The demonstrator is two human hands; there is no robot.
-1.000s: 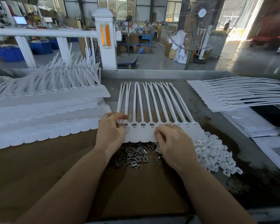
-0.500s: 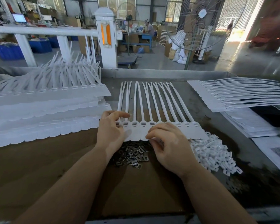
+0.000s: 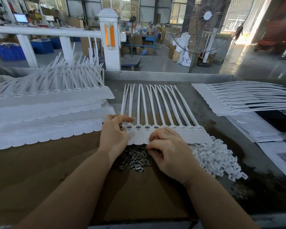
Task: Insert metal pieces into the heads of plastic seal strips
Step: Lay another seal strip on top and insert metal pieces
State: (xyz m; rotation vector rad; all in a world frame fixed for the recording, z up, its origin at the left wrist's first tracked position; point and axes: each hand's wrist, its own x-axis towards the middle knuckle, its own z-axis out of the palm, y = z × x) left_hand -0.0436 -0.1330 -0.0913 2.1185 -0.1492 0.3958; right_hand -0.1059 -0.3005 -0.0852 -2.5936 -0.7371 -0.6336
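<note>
From my remote feed, my curled right hand (image 3: 170,151) picks at the dark metal clips (image 3: 135,158), white plastic seal-strip heads (image 3: 147,129) just beyond (left hand (image 3: 114,134) pinching one), tails pointing away.

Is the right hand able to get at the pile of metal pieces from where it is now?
Probably yes. The right hand sits at the right edge of the pile of metal pieces, fingertips curled down onto it, with nothing between them. The left hand rests farther left on the seal strips.
</note>
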